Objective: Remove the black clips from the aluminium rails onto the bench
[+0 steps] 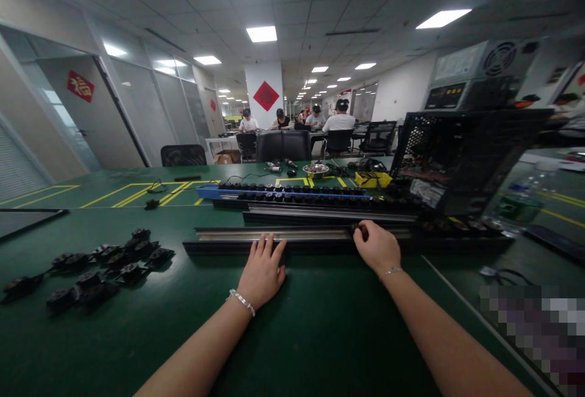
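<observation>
A long black rail with a channel [292, 248] lies across the green table in front of me. My left hand [264, 268] rests on the rail's near edge, its fingers spread and holding nothing. On the right, my right hand [378, 245] pinches a small dark part [359, 231] at the channel; the fingertips partly hide it. Toward the rail's right end sit several dark parts [457, 226]. Loose small black parts [109, 257] lie in a cluster to the left. Behind the rail is another black rail [329, 213].
A blue strip [208, 192] lined with black parts lies farther back. Beyond it are a metal bowl [315, 169] and a yellow tray [372, 179]. An open computer case [475, 153] stands at right, near a plastic bottle [521, 199]. Several people sit in the background.
</observation>
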{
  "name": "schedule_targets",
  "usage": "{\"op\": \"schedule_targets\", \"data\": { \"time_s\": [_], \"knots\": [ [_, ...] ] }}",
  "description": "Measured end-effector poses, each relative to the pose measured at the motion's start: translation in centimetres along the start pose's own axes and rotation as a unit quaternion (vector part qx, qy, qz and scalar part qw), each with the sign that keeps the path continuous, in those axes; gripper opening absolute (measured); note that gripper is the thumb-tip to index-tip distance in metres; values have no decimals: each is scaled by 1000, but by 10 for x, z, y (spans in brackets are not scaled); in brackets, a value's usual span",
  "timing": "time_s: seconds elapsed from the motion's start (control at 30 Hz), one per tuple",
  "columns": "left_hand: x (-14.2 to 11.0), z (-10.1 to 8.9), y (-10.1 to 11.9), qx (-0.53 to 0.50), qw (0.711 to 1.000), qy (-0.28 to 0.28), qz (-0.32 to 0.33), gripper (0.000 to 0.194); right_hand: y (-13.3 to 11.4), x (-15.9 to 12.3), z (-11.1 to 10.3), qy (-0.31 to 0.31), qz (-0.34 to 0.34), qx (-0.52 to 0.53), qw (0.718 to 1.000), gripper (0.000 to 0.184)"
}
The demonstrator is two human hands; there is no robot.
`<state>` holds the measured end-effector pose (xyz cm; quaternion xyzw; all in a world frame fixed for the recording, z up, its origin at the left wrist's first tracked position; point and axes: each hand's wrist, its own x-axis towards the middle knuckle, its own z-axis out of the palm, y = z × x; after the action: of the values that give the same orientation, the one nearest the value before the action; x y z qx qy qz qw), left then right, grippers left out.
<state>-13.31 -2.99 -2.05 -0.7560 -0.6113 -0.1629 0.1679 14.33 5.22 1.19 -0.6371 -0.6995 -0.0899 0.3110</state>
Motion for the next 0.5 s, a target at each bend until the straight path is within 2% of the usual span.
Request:
{"op": "schedule_targets", "data": {
  "time_s": [0.27, 0.4, 0.5],
  "knots": [
    [25, -8, 46, -52, 996, -63, 32, 65, -12, -5, 7, 18, -70, 23, 997, 18],
    [38, -7, 68, -57, 996, -67, 31, 63, -16, -7, 12, 22, -109, 44, 993, 18],
    [42, -4, 76, -49, 996, -65, 33, 63, -19, -7, 15, 14, -133, 60, 989, 20]
  ]
}}
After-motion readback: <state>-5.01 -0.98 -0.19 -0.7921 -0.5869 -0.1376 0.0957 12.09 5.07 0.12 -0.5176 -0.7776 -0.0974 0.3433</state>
